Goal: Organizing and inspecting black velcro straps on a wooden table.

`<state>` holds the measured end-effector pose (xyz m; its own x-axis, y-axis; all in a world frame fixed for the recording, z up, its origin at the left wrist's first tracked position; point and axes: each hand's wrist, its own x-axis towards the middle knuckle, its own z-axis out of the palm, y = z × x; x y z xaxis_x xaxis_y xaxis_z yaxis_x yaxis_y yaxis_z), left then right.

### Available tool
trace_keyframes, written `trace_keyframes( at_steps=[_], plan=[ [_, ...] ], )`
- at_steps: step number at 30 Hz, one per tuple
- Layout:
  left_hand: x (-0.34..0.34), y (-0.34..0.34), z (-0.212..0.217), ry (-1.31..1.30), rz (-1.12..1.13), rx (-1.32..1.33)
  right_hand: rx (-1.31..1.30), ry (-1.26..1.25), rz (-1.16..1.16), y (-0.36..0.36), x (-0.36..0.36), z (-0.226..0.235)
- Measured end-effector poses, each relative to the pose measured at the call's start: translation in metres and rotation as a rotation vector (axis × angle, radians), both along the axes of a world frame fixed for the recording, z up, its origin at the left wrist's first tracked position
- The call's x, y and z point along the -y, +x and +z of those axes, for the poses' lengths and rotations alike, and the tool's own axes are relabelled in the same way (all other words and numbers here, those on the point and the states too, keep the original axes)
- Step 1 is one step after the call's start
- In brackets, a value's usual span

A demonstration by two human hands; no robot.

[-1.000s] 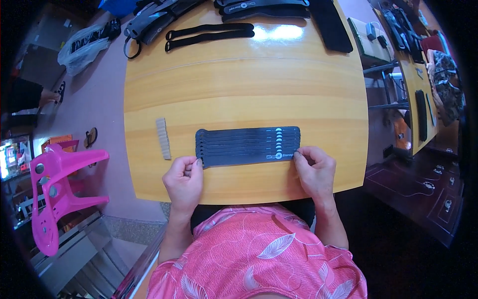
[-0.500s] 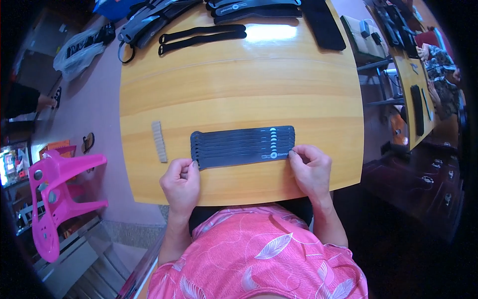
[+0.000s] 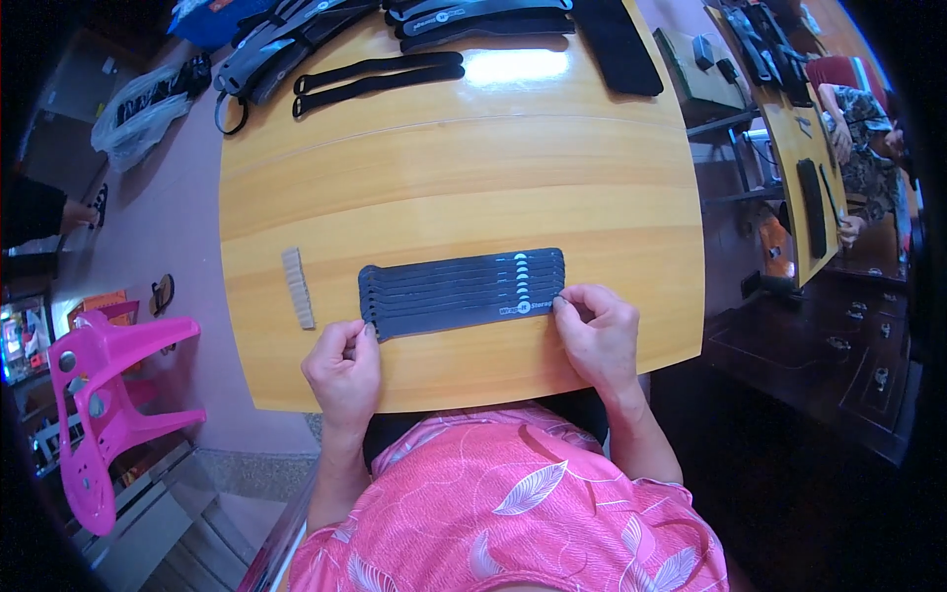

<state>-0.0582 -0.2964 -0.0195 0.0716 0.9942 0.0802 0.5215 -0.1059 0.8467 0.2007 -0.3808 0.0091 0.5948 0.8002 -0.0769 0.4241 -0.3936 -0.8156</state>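
Several dark grey hook-and-loop straps (image 3: 439, 296) lie overlapped in a stepped row on the wooden table (image 3: 454, 212), each with a small light print near its right end. At the nearest strap's left end, which has a slot, my left hand (image 3: 342, 370) is closed in a pinch. My right hand (image 3: 600, 333) pinches that same strap at its right end, thumb and forefinger together. The row tilts slightly, its right side a bit farther from me. Left of the straps is a narrow row of small beige pieces (image 3: 298, 288), overlapped like the straps.
Two loose black straps (image 3: 380, 83), more strap bundles (image 3: 483, 25) and a wide black strip (image 3: 619, 47) lie at the table's far side. A pink plastic stool (image 3: 104, 395) is on the left. At the right, another person (image 3: 860, 123) sits by a second table (image 3: 789, 148).
The whole view has shifted, so the table and straps appear slightly farther left. Both hands stay at the same strap's ends. The person at the right has moved their hands.
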Motion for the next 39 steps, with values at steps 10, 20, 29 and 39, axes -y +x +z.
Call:
trace_keyframes(
  at_steps=[10, 20, 29, 39],
  plan=[
    [0.000, 0.000, 0.005, -0.003, -0.009, 0.000, 0.027, -0.006, 0.013, -0.002, -0.002, 0.000],
    [0.000, 0.000, 0.001, 0.025, -0.017, -0.010, 0.046, 0.003, 0.018, -0.001, -0.001, -0.001],
    [-0.003, -0.001, 0.001, 0.016, -0.019, -0.019, 0.080, -0.053, 0.044, -0.001, 0.000, -0.001],
    [0.000, -0.001, 0.001, -0.074, 0.035, 0.047, 0.000, -0.076, -0.002, -0.009, -0.006, -0.012]
  ],
)
